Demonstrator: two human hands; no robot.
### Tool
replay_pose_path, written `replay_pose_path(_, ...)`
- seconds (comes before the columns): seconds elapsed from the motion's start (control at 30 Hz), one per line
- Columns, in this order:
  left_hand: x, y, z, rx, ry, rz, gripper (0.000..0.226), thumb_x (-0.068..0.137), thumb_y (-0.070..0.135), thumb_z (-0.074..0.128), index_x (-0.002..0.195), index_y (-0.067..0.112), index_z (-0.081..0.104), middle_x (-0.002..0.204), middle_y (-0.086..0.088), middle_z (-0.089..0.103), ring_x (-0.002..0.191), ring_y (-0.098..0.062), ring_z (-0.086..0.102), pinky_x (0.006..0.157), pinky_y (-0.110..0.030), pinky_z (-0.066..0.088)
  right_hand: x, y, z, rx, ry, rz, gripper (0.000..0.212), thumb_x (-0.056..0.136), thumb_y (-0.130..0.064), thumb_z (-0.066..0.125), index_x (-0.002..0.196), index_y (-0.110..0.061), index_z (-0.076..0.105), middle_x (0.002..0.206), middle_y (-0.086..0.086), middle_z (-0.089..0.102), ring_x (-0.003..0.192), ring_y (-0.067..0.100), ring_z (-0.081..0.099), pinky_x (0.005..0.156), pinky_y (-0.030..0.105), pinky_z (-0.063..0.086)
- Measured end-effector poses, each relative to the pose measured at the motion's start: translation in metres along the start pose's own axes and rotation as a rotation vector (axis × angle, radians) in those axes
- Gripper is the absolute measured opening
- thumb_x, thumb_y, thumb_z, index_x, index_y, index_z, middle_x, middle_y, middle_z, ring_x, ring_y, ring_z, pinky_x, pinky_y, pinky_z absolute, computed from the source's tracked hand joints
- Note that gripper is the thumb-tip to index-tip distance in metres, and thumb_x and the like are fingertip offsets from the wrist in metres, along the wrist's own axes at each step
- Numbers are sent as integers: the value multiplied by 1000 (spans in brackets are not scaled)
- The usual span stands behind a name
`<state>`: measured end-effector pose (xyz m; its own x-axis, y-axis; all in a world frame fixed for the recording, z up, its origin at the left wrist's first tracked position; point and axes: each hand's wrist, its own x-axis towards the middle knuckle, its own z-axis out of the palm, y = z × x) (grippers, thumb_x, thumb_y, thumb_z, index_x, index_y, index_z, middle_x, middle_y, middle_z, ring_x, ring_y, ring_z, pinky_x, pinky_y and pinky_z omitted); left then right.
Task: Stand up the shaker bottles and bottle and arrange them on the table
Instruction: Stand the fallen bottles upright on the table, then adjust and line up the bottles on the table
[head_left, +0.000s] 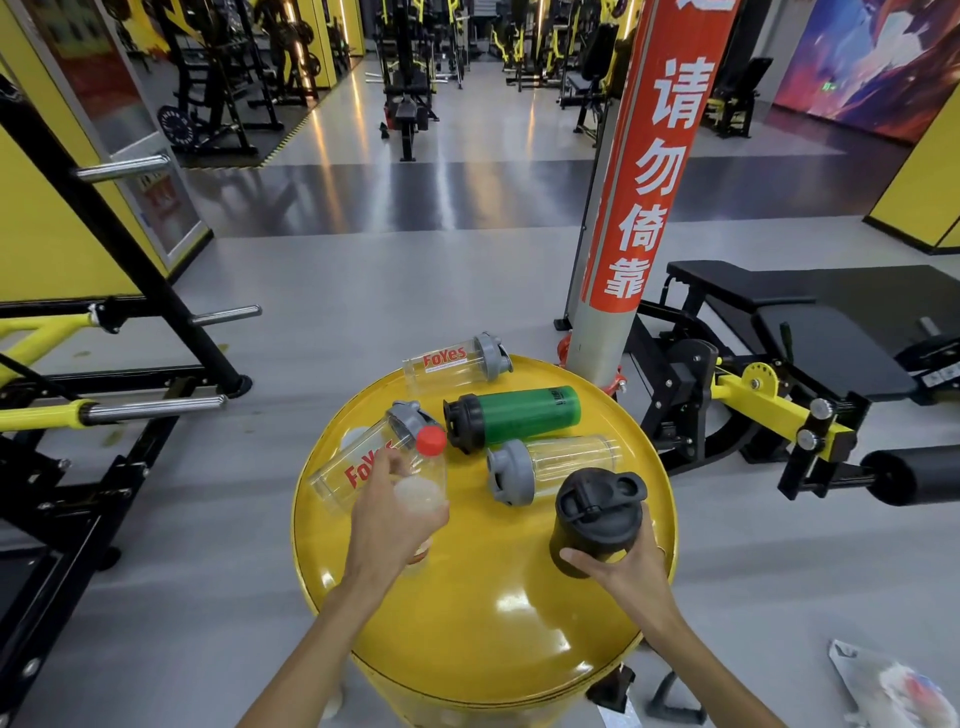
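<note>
The red-capped bottle (428, 478) is gripped upright by the left hand (395, 514) at the table's (493, 597) nine o'clock; the black shaker (597, 519), axis vertical, is clasped by the right hand (623, 566) at three o'clock.

left hand (395, 514) grips red-capped bottle (428, 467) | right hand (618, 561) grips black shaker (597, 512) | green shaker (514, 415) lies beyond both on yellow table (493, 623)

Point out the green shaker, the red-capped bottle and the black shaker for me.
green shaker (530, 414): head view, middle of its green body.
red-capped bottle (431, 440): head view, on the red cap.
black shaker (600, 499): head view, on its lid.
</note>
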<state>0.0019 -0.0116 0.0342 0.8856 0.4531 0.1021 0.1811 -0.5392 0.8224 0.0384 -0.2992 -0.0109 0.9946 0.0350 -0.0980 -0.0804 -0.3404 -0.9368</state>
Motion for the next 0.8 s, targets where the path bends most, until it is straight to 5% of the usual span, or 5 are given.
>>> replay_pose_path(0.23,-11,4,10,-103,4,118,63,64,27,93,118,31,62,116,12,64,108,-7,57,88,-16,44,0,-3,-3,4,-38,16,121,50,-38,95,150,-20,29,139,0,54,131,19,50,105,29,42)
replay_pose_path(0.43,-13,0,8,-170,-2,95,68,63,31,95,120,37,59,115,13,65,107,-10,61,91,-38,56,2,-6,-43,-68,-315,15,141,41,-56,97,155,-30,19,153,-6,40,141,15,40,117,33,33)
replay_pose_path(0.63,-16,3,11,-225,-19,70,71,64,38,95,116,56,50,119,26,61,115,5,54,96,-27,49,34,-81,-123,-16,-328,-82,85,72,-76,67,146,-42,42,150,-13,49,140,6,44,120,50,30)
replay_pose_path(0.73,-16,2,13,-255,-56,58,72,63,44,94,120,50,51,117,32,59,116,8,53,97,-26,47,74,-132,-101,-123,-330,-208,52,93,-57,58,139,-34,53,138,-14,60,130,3,54,115,46,40)
replay_pose_path(0.8,-15,2,12,-281,-88,45,80,60,46,95,125,51,48,120,33,58,117,7,52,95,-21,47,98,-158,-63,-332,-448,-275,59,88,-53,64,140,-28,53,139,-11,58,128,5,54,113,44,42)
